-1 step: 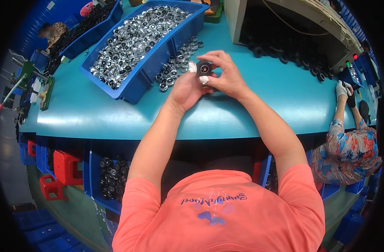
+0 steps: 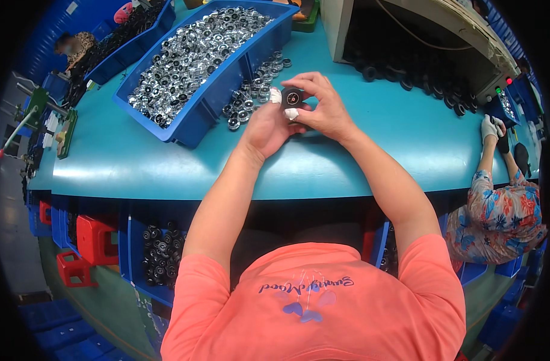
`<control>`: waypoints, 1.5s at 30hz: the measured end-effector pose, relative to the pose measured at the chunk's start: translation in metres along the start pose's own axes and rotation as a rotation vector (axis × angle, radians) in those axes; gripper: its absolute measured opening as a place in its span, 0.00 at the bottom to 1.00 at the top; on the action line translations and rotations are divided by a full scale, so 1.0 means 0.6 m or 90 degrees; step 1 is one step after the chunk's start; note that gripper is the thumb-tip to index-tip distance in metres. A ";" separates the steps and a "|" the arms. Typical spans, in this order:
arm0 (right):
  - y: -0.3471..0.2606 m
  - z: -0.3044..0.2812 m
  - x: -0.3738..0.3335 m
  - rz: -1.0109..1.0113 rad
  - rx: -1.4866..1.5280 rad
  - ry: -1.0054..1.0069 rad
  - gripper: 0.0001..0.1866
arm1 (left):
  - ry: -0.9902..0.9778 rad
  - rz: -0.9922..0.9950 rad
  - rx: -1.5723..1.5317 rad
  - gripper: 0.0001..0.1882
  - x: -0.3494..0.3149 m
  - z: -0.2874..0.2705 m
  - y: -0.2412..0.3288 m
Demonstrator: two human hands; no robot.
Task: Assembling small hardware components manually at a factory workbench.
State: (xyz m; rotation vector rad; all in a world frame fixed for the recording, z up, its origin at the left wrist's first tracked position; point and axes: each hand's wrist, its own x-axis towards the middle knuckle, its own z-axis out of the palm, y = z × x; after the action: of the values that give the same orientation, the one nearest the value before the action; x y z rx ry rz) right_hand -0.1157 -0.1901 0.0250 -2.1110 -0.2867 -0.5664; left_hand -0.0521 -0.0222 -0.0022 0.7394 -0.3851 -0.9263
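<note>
Has a turquoise tabletop [image 2: 323, 171] beneath left hand [image 2: 267, 129] and right hand [image 2: 326, 111], plus a blue bin [image 2: 205, 112] left of both, presumably for short reaches. Grasps a black wheel [image 2: 292, 98] between both, pinching with the right, apparently exposing its face for viewing. Has loose silver hubs [image 2: 243, 114] near left hand.

Bin [image 2: 199, 122] on our left, housing [image 2: 335, 36] on our right, wheel [image 2: 292, 99] in between
We've got the wheel over the table [image 2: 329, 171], between our left hand [image 2: 266, 130] and right hand [image 2: 327, 112]. Hubs [image 2: 193, 57] are heaped in the bin, plus loose ones just beside it. Rings [image 2: 369, 74] sit in and before the housing's opening. Farther right, a co-worker [image 2: 502, 207] is at the table; down left, a stool [image 2: 96, 242] stands beside a crate [image 2: 125, 249].
</note>
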 end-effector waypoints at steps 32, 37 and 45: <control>0.021 -0.014 0.006 0.268 0.361 -0.031 0.17 | 0.240 0.163 0.368 0.18 0.003 0.026 -0.006; 0.008 -0.007 0.006 0.234 0.330 0.002 0.16 | 0.270 0.199 0.451 0.19 0.001 0.034 -0.008; 0.020 -0.010 0.002 0.314 0.512 0.027 0.16 | 0.166 0.201 0.419 0.27 0.007 0.027 -0.010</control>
State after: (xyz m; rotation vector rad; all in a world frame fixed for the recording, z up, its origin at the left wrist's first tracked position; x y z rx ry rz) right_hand -0.1112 -0.2020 0.0198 -1.3107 0.0425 -0.1494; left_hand -0.0630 -0.0346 0.0049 1.3397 -0.5646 -0.3844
